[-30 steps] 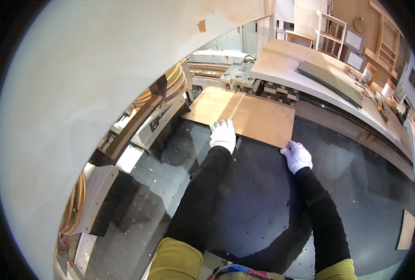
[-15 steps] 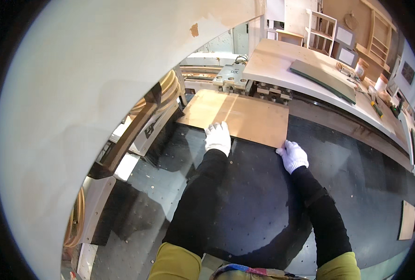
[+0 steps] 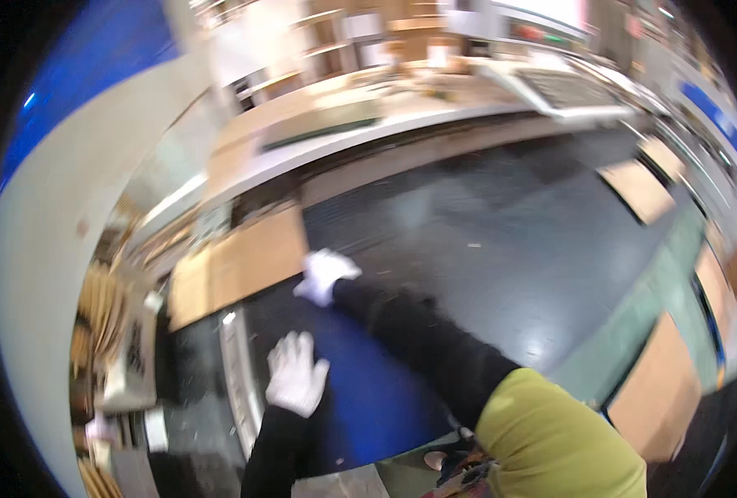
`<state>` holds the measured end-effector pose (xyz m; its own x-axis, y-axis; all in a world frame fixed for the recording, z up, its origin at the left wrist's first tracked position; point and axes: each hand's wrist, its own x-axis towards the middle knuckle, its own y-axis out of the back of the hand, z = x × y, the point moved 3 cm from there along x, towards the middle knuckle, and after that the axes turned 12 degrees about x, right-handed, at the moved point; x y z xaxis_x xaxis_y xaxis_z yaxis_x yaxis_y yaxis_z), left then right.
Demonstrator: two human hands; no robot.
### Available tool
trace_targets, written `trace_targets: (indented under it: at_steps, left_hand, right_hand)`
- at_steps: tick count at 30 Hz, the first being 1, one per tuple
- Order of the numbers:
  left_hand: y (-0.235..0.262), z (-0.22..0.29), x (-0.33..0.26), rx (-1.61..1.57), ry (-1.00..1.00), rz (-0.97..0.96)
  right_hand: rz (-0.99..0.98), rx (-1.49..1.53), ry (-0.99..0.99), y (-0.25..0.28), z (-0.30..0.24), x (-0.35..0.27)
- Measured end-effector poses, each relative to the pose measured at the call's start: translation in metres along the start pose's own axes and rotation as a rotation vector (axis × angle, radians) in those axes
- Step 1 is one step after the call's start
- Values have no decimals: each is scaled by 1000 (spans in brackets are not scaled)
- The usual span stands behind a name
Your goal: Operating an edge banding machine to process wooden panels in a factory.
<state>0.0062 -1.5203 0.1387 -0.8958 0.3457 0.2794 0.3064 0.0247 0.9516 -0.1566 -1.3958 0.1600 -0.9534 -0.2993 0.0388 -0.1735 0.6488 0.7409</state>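
Resting on the dark desk [image 3: 484,249], a flat brown board [image 3: 235,266] is seen, long axis running lower left to upper right. Its right edge is touched by the right hand [image 3: 325,275], grip blurred, not determinable. The left hand [image 3: 295,373] is laid flat, released, nearby. Open surface is shown rightward.

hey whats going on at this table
A person in white gloves and black sleeves leans over a dark table. The right hand rests at the edge of a flat brown board lying on the table's left part. The left hand lies open on the dark surface nearer the body, apart from the board. The picture is blurred, so the grip is unclear.
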Motion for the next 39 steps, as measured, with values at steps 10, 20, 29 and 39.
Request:
trace_targets:
  at_steps: [10, 20, 29, 39]
  left_hand:
    - [25, 153, 42, 43, -81, -408]
    - [-8, 563, 306, -88, -453, -159]
    - [-55, 858, 546, -173, -294, -39]
    - [-26, 880, 444, -211, -453, 155]
  right_hand:
    - [-52, 22, 171, 131, 171, -219]
    - [1143, -174, -173, 491, 553, -460]
    - [1227, 236, -471, 553, 727, -594]
    - [1050, 1421, -461, 566, 726, -573]
